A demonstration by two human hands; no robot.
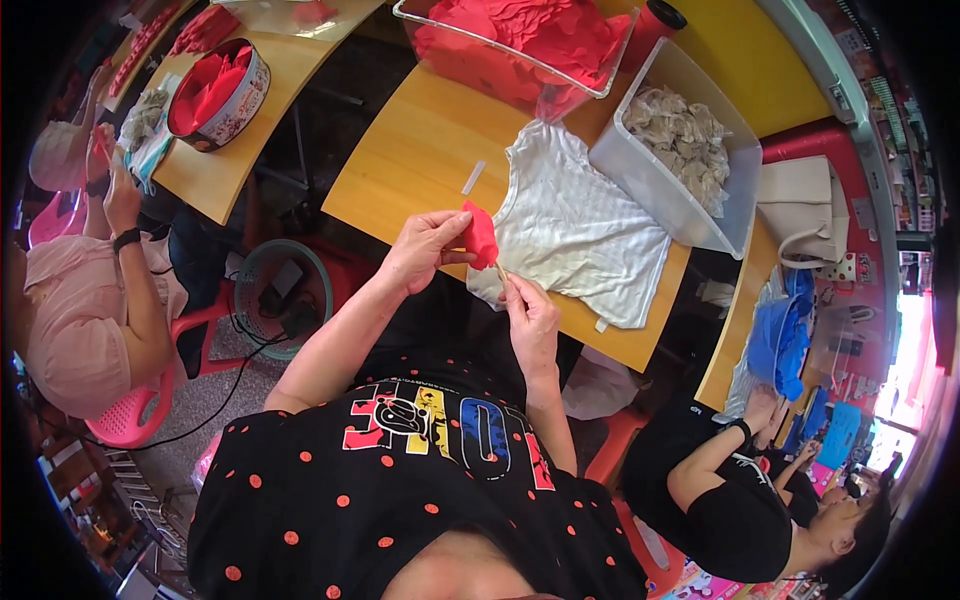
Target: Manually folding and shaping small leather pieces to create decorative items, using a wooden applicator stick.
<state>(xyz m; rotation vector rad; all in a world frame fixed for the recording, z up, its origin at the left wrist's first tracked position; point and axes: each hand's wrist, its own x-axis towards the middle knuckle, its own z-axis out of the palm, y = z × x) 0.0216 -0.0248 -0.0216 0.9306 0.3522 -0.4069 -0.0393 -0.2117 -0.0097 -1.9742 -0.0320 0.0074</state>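
Two pinches going on: left hand [425, 250] has a floppy red piece [481, 238], right hand [533, 315] has a skinny stick [503, 274] meeting its lower end. All that's held by a wrinkly white shirt [590, 230] on the smooth wood-look table [400, 150].

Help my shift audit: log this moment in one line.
left hand: pinches red piece | right hand: holds thin stick | white cloth: on table

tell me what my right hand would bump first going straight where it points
Beyond the thin stick it pinches, your right hand would probably meet the red petal-like piece in your left hand first, though depth is unclear.
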